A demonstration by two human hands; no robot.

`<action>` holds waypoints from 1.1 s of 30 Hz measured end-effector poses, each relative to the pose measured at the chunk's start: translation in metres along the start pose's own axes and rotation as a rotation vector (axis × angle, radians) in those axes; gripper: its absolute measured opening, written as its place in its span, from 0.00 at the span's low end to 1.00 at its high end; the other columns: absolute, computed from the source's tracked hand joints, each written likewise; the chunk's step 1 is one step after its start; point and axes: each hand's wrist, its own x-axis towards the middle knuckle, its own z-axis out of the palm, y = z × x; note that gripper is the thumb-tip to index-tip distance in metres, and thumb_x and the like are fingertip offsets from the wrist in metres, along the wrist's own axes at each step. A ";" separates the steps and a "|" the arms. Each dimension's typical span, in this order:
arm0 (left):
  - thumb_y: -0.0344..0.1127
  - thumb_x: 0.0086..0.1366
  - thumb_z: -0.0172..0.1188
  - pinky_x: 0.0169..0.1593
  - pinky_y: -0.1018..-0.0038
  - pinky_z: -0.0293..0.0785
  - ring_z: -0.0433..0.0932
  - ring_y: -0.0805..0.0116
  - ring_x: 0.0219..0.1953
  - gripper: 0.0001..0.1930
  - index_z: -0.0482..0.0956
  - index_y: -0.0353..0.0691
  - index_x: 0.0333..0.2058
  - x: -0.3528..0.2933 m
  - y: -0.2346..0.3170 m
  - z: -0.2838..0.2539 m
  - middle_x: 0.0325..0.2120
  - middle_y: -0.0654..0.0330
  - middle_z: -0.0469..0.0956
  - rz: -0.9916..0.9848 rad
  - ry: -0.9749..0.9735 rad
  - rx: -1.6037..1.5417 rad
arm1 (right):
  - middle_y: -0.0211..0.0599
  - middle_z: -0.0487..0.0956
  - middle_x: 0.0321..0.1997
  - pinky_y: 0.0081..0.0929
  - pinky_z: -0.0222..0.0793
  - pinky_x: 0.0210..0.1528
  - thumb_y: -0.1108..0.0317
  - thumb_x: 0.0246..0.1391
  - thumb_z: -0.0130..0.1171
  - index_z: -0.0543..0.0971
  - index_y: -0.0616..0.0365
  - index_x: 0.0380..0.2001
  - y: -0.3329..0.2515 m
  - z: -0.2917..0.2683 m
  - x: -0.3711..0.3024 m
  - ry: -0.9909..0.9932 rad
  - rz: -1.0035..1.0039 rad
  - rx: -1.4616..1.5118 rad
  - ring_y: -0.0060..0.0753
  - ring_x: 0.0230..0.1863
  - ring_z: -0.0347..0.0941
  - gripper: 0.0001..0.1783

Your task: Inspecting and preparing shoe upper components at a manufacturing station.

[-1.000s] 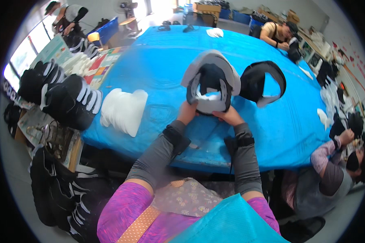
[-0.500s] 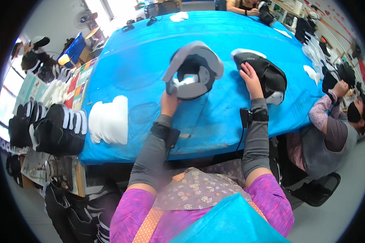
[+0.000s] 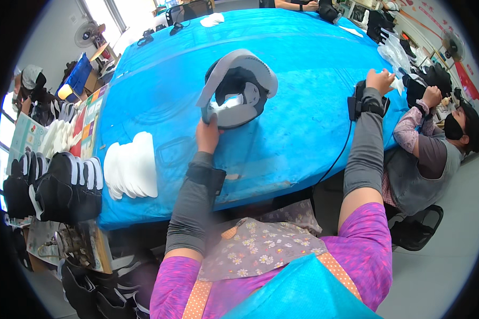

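Observation:
My left hand (image 3: pixel 208 135) grips a black shoe (image 3: pixel 263 109) by its edge, above the table. The shoe's grey-lined opening faces me, and light shows through inside. My right hand (image 3: pixel 379 82) is stretched out to the table's right side, fingers bent and partly apart, with no shoe in it. Right beside its fingertips is a white insole-shaped piece (image 3: pixel 398 85); whether they touch it is unclear. Several black shoes (image 3: pixel 433 80) lie heaped just beyond. At the left, white shaped pieces (image 3: pixel 133 167) lie fanned in an overlapping stack.
A blue cover (image 3: pixel 298 69) spreads over the table. Black shoes with white parts (image 3: pixel 64 183) stand on the left bench, and more shoes (image 3: pixel 103 292) are below. A seated co-worker (image 3: pixel 428 165) is close on the right. A cable (image 3: pixel 341 154) hangs from my right wrist.
My right hand has moved right, away from where it touched a second black shoe, which no longer shows there. My left hand still holds its shoe. The view has shifted slightly.

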 end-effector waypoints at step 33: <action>0.47 0.65 0.56 0.24 0.79 0.69 0.75 0.74 0.22 0.19 0.74 0.33 0.41 -0.013 0.025 0.002 0.28 0.61 0.76 -0.114 -0.165 -0.233 | 0.41 0.74 0.47 0.28 0.78 0.33 0.51 0.60 0.52 0.70 0.63 0.52 -0.134 -0.066 -0.296 -1.603 -0.017 1.262 0.34 0.43 0.74 0.27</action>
